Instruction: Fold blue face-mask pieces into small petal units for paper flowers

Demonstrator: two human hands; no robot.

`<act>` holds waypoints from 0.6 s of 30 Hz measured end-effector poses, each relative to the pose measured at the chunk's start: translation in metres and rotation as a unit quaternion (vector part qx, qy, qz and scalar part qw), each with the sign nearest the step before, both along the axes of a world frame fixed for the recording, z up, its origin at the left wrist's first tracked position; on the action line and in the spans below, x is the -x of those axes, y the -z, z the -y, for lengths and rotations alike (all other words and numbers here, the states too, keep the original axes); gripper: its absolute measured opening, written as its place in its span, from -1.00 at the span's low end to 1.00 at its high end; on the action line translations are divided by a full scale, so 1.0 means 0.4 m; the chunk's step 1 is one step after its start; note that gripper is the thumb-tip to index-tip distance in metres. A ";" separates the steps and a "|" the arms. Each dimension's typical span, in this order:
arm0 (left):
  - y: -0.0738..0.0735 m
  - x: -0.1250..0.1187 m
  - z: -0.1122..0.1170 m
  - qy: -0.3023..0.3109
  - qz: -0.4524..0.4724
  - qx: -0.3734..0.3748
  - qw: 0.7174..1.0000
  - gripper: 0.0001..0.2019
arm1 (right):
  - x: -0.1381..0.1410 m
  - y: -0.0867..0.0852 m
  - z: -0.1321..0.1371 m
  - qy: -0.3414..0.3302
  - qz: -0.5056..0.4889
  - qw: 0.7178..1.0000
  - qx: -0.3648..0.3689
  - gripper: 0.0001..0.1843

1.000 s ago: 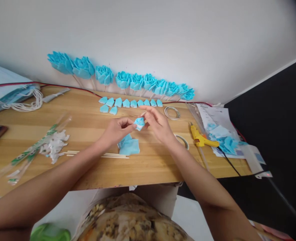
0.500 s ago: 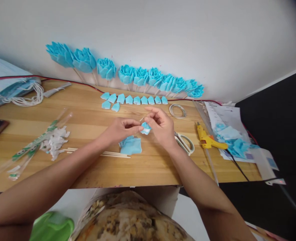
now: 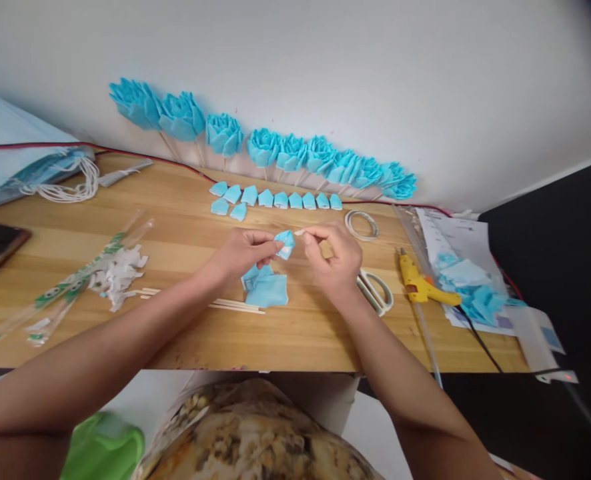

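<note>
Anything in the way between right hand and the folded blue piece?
Only a small white strip, at the fingertips of the right hand, shows in the gap. Nothing else visible blocks the folded blue piece in the left hand.

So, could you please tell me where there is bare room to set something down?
The table shows bare wood between the plastic sleeves and the rows of small blue pieces, and along the front edge, nearer than the blue cloth. It is crowded at right, with the glue gun, papers and blue scraps.
</note>
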State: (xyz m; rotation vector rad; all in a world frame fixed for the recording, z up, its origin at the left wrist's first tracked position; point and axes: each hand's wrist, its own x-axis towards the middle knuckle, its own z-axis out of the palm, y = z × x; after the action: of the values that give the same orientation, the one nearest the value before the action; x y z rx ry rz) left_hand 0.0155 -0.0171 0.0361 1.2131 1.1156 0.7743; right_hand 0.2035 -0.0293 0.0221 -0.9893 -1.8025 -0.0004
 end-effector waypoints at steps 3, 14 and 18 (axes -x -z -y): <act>-0.005 0.000 0.002 0.004 0.001 -0.010 1.000 -0.73 | -0.001 0.002 -0.004 0.001 0.050 0.997 -0.051 -0.85; 0.008 0.001 0.000 0.009 0.017 -0.022 1.000 -0.75 | -0.011 0.007 -0.012 0.009 0.136 0.983 -0.126 -0.80; 0.007 0.003 0.001 0.016 0.018 -0.028 0.999 -0.72 | -0.008 0.008 -0.013 0.015 0.138 0.982 -0.128 -0.81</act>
State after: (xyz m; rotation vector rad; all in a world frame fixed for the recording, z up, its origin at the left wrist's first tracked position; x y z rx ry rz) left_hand 0.0143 -0.0175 0.0331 1.2570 1.0475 0.8049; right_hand 0.2067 -0.0240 0.0191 -0.8620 -1.9775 -0.3955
